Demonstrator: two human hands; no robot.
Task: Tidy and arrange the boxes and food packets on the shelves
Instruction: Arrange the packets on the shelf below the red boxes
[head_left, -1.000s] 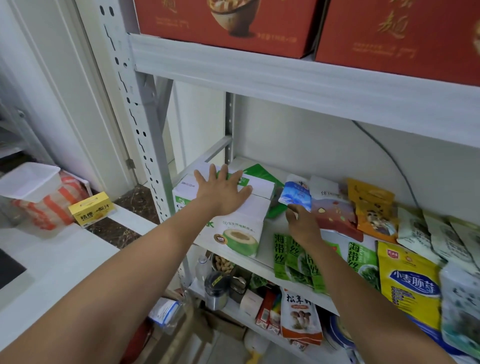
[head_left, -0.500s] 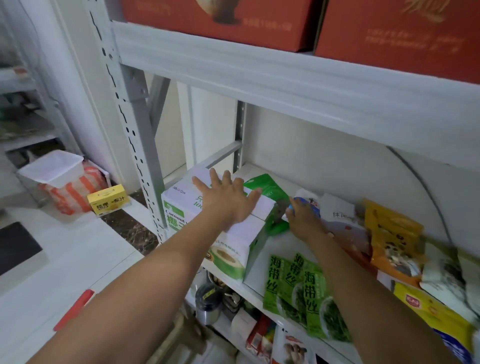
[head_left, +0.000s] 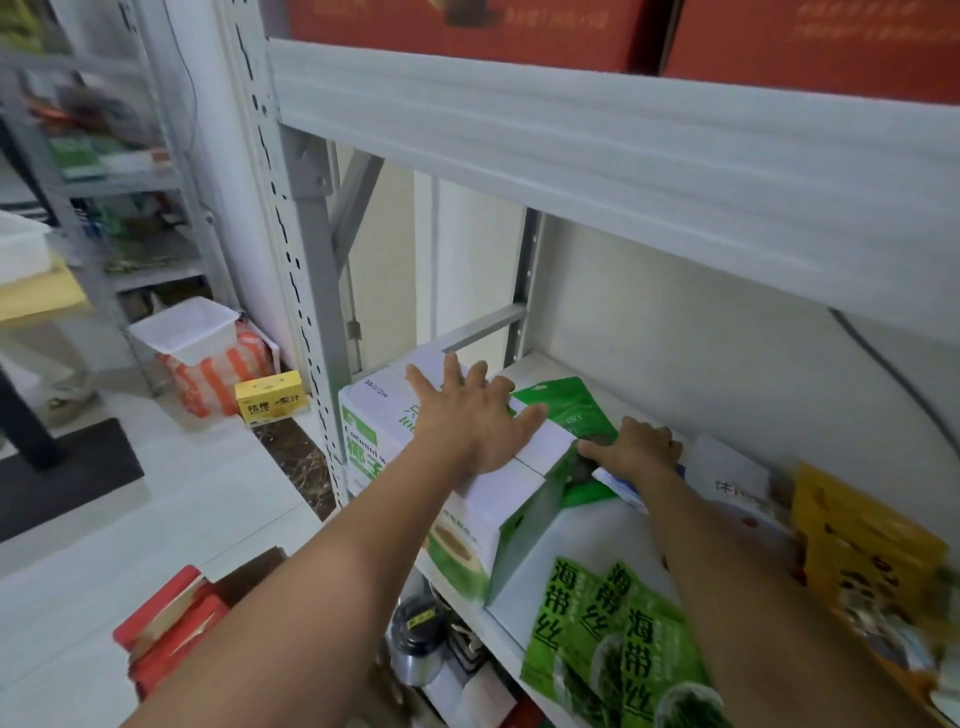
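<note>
A white and green coconut drink box (head_left: 395, 421) stands at the left end of the middle shelf (head_left: 566, 540). My left hand (head_left: 472, 415) lies flat on its top with fingers spread. Behind the box a green packet (head_left: 566, 405) leans against it. My right hand (head_left: 631, 447) grips a small blue and white packet (head_left: 618, 486) right beside the green one, thumb towards the box. Green seaweed packets (head_left: 613, 639) lie at the shelf's front edge. Yellow and white snack packets (head_left: 857, 551) lie further right.
Red cartons (head_left: 467, 26) fill the upper shelf above a thick white beam (head_left: 571, 135). A perforated grey post (head_left: 296, 249) stands left of the box. On the floor sit a yellow box (head_left: 267, 397), a white tub (head_left: 182, 327) and red boxes (head_left: 166, 629). Jars and packets crowd the lower shelf.
My right hand has moved back and left with the blue packet, up against the green packet by the box. My left hand stays flat on the box. The view has shifted right and down.
</note>
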